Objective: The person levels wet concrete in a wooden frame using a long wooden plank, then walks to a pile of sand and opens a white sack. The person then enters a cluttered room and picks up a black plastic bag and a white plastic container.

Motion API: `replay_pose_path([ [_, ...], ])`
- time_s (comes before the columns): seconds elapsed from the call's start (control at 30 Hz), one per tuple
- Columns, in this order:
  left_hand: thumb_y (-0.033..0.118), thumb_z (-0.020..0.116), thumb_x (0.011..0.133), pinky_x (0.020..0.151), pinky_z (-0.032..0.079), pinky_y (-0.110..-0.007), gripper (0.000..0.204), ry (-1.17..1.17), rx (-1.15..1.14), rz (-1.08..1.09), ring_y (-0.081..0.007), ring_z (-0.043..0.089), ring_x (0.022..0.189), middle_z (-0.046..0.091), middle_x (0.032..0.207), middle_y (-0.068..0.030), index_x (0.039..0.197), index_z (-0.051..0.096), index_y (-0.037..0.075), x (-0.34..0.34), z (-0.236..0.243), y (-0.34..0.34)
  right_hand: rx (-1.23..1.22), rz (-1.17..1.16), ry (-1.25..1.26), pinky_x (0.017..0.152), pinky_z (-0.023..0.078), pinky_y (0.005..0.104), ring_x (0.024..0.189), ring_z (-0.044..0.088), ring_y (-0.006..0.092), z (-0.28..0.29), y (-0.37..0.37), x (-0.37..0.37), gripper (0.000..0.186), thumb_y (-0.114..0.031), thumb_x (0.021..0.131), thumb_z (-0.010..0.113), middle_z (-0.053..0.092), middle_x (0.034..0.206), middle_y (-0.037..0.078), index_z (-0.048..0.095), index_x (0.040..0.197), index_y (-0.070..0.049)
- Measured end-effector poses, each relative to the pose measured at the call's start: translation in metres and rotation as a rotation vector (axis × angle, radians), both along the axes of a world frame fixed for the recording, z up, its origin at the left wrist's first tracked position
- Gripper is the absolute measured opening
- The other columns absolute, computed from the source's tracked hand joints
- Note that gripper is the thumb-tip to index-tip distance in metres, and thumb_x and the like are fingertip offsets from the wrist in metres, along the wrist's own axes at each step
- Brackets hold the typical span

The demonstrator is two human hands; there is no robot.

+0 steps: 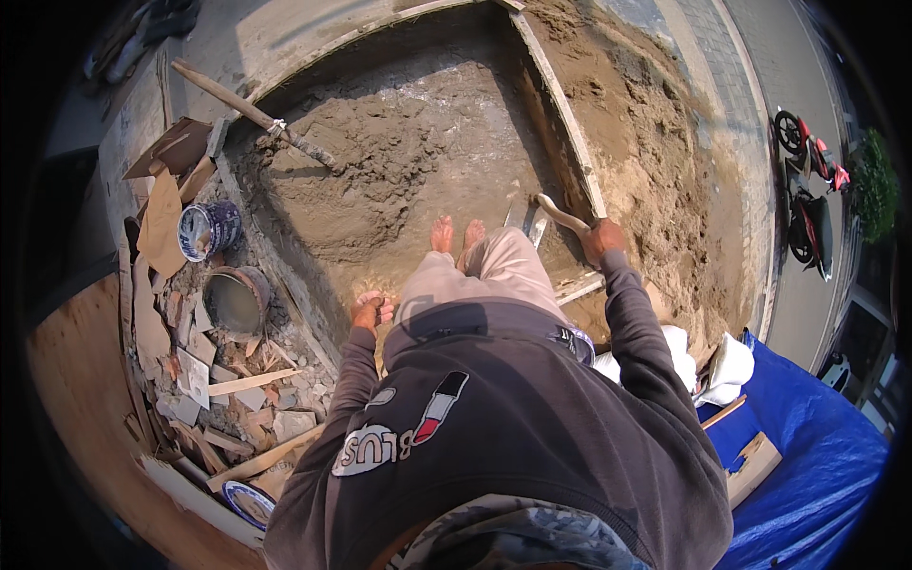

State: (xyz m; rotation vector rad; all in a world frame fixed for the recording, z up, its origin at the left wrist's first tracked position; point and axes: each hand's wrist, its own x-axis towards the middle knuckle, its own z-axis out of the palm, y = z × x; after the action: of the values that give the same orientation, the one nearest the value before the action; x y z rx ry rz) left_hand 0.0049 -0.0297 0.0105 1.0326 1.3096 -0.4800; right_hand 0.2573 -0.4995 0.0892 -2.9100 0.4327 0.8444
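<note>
My right hand (605,240) is wrapped round a curved pale wooden handle (562,215), beside the long side board of a mixing trough. Narrow metal strips (537,228) lie close to that handle; whether they belong to it I cannot tell. Low beside my left thigh, my left hand (370,310) has its fingers curled in, with nothing visible in them. Both bare feet stand in the trough, in front of a heap of wet grey-brown mortar (351,161). A long wooden-handled tool (228,98) leans over the trough's left edge, its lower end in the mortar.
Left of the trough stand a paint bucket (209,231) and a bucket of grey liquid (236,300), amid broken tiles and wood scraps (252,380). Loose sand (655,161) banks along the right board (560,104). White sacks (727,366), a blue tarp (807,446) and parked motorcycles (807,190) are farther right.
</note>
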Motion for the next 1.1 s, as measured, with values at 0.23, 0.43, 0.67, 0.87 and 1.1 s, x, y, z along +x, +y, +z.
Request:
replay_pose_path([
  [0.23,0.008,0.054,0.083,0.053,0.056,-0.033,0.022,-0.003,-0.014,-0.044,-0.0231,0.066,0.067,0.064,0.085,-0.0138,0.104,0.052,0.001,0.005,-0.003,0.007,0.019,-0.032,-0.011,0.075,0.051,0.0416,0.082,0.063,0.0376,0.000,-0.002,-0.011,0.037,-0.037,0.073,0.065,0.064,0.084,0.024,0.069,0.085,-0.003],
  [0.43,0.009,0.055,0.083,0.054,0.056,-0.033,0.022,-0.034,-0.033,-0.077,-0.0227,0.065,0.066,0.064,0.085,-0.0127,0.104,0.052,0.002,0.001,-0.016,0.015,0.008,-0.020,0.014,0.076,0.051,0.0419,0.085,0.063,0.0369,-0.008,-0.003,-0.018,0.032,-0.030,0.074,0.065,0.064,0.088,0.024,0.068,0.086,-0.001],
  [0.67,0.010,0.056,0.083,0.053,0.053,-0.030,0.016,-0.047,0.004,-0.154,-0.0204,0.065,0.067,0.066,0.084,-0.0097,0.099,0.056,0.006,0.013,-0.011,0.017,0.011,-0.102,0.021,0.076,0.051,0.0428,0.087,0.063,0.0359,-0.013,-0.006,-0.021,0.029,-0.025,0.074,0.064,0.065,0.091,0.022,0.067,0.091,-0.002],
  [0.87,0.009,0.055,0.082,0.047,0.049,-0.026,0.020,-0.031,-0.014,-0.189,-0.0160,0.064,0.064,0.067,0.084,-0.0077,0.102,0.056,0.006,0.031,-0.007,0.019,0.028,-0.172,-0.010,0.078,0.051,0.0426,0.090,0.063,0.0359,0.006,0.001,-0.020,0.024,-0.019,0.074,0.061,0.064,0.093,0.023,0.067,0.089,0.000],
  [1.1,0.008,0.055,0.082,0.044,0.047,-0.025,0.020,-0.094,-0.029,-0.153,-0.0158,0.063,0.060,0.067,0.082,-0.0094,0.102,0.056,0.005,0.032,-0.020,0.028,0.053,-0.209,0.110,0.085,0.050,0.0396,0.100,0.061,0.0314,0.031,0.013,-0.015,0.027,-0.013,0.078,0.056,0.063,0.104,0.019,0.065,0.101,-0.002],
])
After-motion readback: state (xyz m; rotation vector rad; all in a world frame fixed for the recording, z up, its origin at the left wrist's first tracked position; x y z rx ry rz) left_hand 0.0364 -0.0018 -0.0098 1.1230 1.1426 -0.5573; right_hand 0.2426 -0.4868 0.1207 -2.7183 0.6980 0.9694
